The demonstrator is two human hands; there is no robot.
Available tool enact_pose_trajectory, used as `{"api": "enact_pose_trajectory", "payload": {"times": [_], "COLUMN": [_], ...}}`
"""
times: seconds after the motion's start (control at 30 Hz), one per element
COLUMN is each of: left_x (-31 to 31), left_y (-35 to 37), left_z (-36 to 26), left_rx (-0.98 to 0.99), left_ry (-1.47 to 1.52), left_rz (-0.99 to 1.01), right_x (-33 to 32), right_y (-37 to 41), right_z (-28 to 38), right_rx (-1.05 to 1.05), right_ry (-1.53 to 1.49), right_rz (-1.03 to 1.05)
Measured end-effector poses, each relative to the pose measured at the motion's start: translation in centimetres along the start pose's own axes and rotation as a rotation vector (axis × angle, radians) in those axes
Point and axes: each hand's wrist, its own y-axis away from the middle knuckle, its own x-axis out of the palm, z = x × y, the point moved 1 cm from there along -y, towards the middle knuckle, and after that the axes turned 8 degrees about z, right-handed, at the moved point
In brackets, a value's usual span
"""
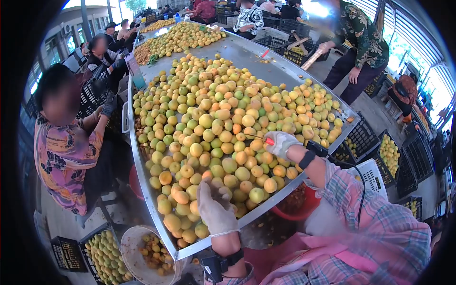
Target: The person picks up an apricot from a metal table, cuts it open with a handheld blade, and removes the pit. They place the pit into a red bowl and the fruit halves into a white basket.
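Note:
A large heap of yellow-green and orange apricots [204, 121] covers the metal table [280, 71] in front of me. My left hand [216, 211], in a pale glove, reaches over the near edge into the fruit. Its fingers and thumb are parted and nothing shows between them; the fingertips are right at an orange apricot [207, 175]. My right hand [285, 144], also gloved, is closed around the red handle [270, 141] of a thin metal pick, whose shaft points left over the heap.
Below the near edge stand a white bucket [130, 251] with fruit pieces and a red basin [301, 202]. Fruit-filled crates [102, 256] sit on the floor at both sides. A person [71, 152] sits along the left side; another person [363, 42] stands at right gripping a wooden handle [311, 61].

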Motion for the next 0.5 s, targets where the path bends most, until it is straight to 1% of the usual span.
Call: {"api": "enact_pose_trajectory", "payload": {"times": [0.1,0.17,0.2,0.27,0.3,0.33,0.37,0.4,0.43,0.5], "left_x": [-0.7,-0.5,-0.7,-1.0,-0.9,-0.6,-0.2,0.2,0.6,0.8], "left_y": [-0.2,0.2,0.2,0.0,0.2,0.5,0.7,0.7,0.7,0.7], "left_z": [0.5,0.3,0.4,0.6,0.6,0.5,0.6,0.9,1.2,2.2], "left_rx": [-0.038,-0.072,-0.073,-0.005,-0.009,0.001,0.010,0.003,-0.048,-0.127], "left_ry": [-0.014,-0.048,-0.050,-0.189,-0.194,-0.261,-0.328,-0.336,-0.333,-0.362], "left_rz": [0.025,0.050,0.046,0.142,0.139,0.199,0.262,0.261,0.341,0.506], "right_x": [-0.4,-1.0,-1.4,-2.3,-2.5,-3.0,-3.8,-4.2,-4.3,-3.8], "right_y": [-0.4,-0.2,0.0,0.7,2.0,3.2,4.4,5.5,6.6,8.5], "right_z": [0.3,0.5,0.7,0.5,0.6,1.2,1.9,2.5,3.0,4.0], "right_rx": [0.019,0.100,0.099,0.128,0.150,0.155,0.120,0.083,0.089,-0.047], "right_ry": [0.039,-0.106,-0.109,-0.405,-0.730,-0.734,-0.860,-0.987,-0.995,-1.110], "right_rz": [0.048,0.108,0.112,0.099,0.097,0.100,0.171,0.241,0.244,0.316]}}
